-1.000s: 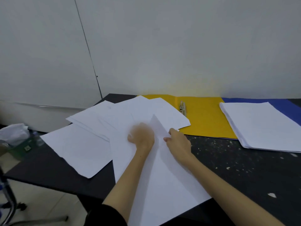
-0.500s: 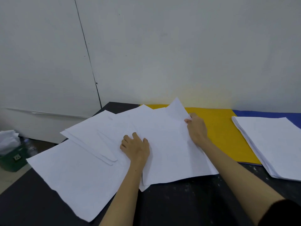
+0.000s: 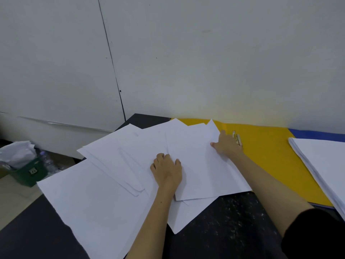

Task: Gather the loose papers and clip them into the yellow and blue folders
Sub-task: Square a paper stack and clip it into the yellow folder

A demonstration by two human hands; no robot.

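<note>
black speckled table [image 3: 224, 230], white wall [image 3: 205, 62]; green bin [image 3: 28, 174]

loose papers [image 3: 115, 176] scattered, yellow folder [image 3: 268, 156] open, blue folder [image 3: 317, 134]

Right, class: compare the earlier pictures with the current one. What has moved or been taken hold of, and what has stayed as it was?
The right hand has gone from the near middle of the loose papers to their far right edge, over the yellow folder, carrying the top sheet that way. The left hand still presses the sheets near the middle. The stack on the blue folder looks unchanged.
</note>
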